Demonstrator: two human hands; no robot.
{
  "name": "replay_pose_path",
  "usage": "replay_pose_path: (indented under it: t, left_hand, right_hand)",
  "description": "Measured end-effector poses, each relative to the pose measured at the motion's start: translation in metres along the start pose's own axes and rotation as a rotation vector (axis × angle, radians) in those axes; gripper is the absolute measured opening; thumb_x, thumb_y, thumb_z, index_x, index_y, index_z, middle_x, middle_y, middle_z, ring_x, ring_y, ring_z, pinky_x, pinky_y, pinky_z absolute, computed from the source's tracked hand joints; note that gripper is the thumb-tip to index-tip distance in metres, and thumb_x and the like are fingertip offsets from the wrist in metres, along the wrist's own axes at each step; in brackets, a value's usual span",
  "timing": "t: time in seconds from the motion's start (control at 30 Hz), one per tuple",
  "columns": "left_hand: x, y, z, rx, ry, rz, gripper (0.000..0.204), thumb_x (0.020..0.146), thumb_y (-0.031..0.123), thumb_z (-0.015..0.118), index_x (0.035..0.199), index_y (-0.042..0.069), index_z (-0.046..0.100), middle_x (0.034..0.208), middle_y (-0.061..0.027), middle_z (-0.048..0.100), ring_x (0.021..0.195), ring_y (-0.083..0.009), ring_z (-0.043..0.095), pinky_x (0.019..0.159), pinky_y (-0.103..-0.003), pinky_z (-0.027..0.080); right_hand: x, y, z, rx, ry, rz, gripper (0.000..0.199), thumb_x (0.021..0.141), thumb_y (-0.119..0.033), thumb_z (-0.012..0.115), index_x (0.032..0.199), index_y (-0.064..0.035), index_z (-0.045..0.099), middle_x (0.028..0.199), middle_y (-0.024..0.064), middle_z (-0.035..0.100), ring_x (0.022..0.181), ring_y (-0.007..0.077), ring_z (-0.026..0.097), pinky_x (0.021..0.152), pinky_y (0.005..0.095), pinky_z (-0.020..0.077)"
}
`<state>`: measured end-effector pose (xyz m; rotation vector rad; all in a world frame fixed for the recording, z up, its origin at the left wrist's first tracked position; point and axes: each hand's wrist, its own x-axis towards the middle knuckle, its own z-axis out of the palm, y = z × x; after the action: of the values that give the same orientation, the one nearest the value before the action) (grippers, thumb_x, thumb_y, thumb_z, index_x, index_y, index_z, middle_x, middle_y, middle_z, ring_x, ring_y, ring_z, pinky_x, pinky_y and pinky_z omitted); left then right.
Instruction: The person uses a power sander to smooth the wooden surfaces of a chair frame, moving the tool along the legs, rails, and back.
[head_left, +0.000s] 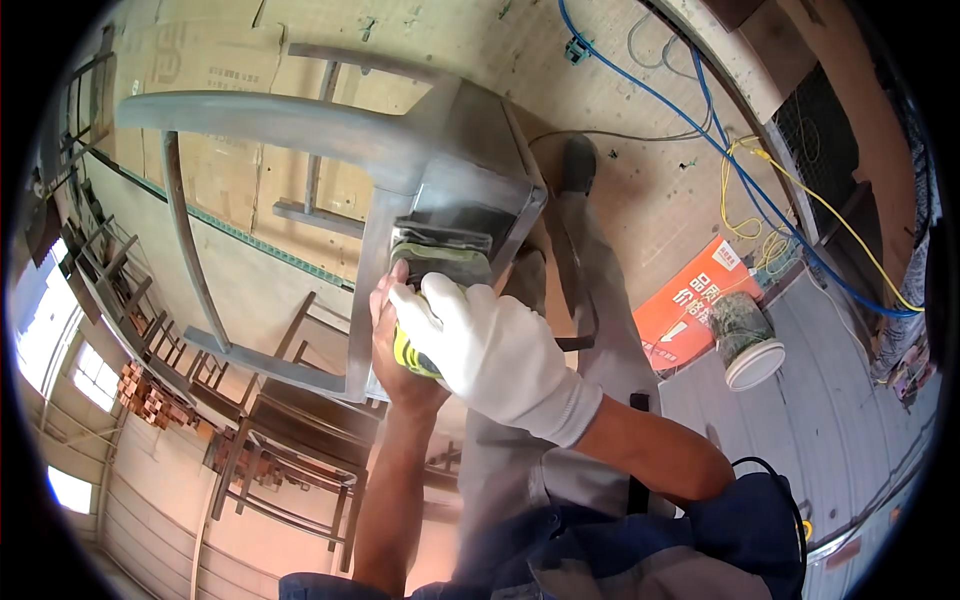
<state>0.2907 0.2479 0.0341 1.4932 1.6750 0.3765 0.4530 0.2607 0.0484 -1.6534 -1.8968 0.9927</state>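
Observation:
A grey-brown wooden chair (300,118) lies tipped in front of me, its curved rail reaching left and its blocky seat end near the middle. Both my hands are on a hand-held power sander with a yellow-green and black body (408,352). The sander's dark, flat front end lies against the chair's seat area and looks slightly blurred. My bare left hand (392,345) wraps the tool's left side, its fingertips partly covered by the other hand. My right hand (490,350), in a white glove, closes over the top of the sander.
Flattened cardboard (215,75) covers the floor beyond the chair. At right are a blue hose (670,105), a yellow cord (835,205), an orange printed sheet (690,310) and a stained bucket (755,365). Several chair frames (300,430) stand at left. My shoe (578,165) is beside the chair.

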Motion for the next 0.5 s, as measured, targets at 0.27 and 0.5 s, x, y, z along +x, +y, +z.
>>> replay_pose_path:
  t: [0.27, 0.5]
  left_hand:
    - [0.021, -0.002, 0.011, 0.252, -0.054, 0.322, 0.075, 0.079, 0.012, 0.093, 0.140, 0.001, 0.052, 0.148, -0.0278, 0.062, 0.121, -0.0499, 0.065, 0.111, -0.056, 0.050]
    - [0.029, 0.017, 0.022, 0.230, -0.066, 0.391, 0.067, 0.084, 0.010, 0.089, 0.140, -0.003, 0.054, 0.145, -0.0308, 0.062, 0.121, -0.0459, 0.064, 0.107, -0.055, 0.050]
  right_hand:
    - [-0.001, 0.024, -0.002, -0.017, 0.006, 0.039, 0.054, 0.092, -0.021, 0.065, 0.145, -0.0131, 0.065, 0.103, 0.0034, 0.055, 0.071, 0.0171, 0.056, 0.053, 0.0304, 0.0488]
    - [-0.004, 0.035, -0.016, 0.048, -0.001, 0.112, 0.058, 0.091, -0.024, 0.067, 0.148, -0.0148, 0.063, 0.103, 0.0033, 0.055, 0.072, 0.0171, 0.057, 0.054, 0.0305, 0.0494]
